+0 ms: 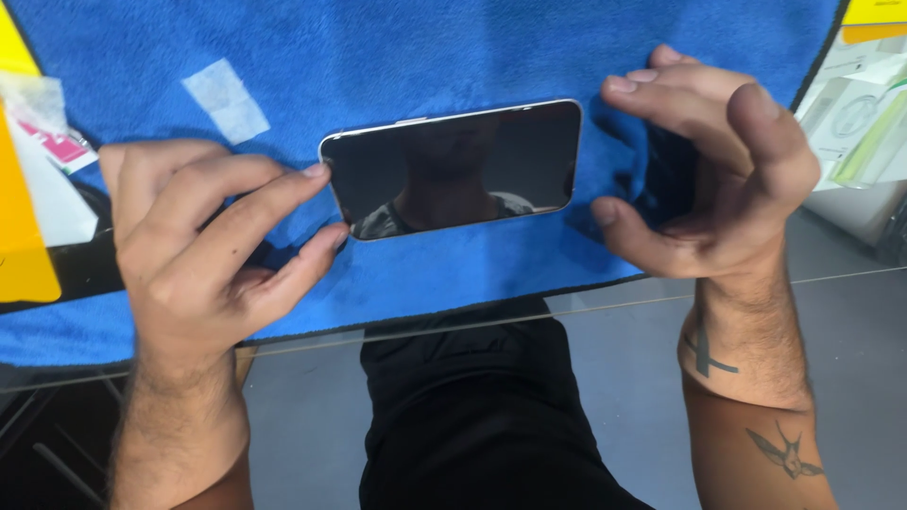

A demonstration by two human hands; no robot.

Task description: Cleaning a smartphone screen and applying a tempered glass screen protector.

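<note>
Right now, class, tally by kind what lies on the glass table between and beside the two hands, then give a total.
Phone: 1
Blue cloth: 1
White sticker on the cloth: 1
Yellow card: 1
Total: 4

The left hand touches the phone's end; the right hand hovers by the other end. Packaging at the right edge is too jumbled to count.
</note>
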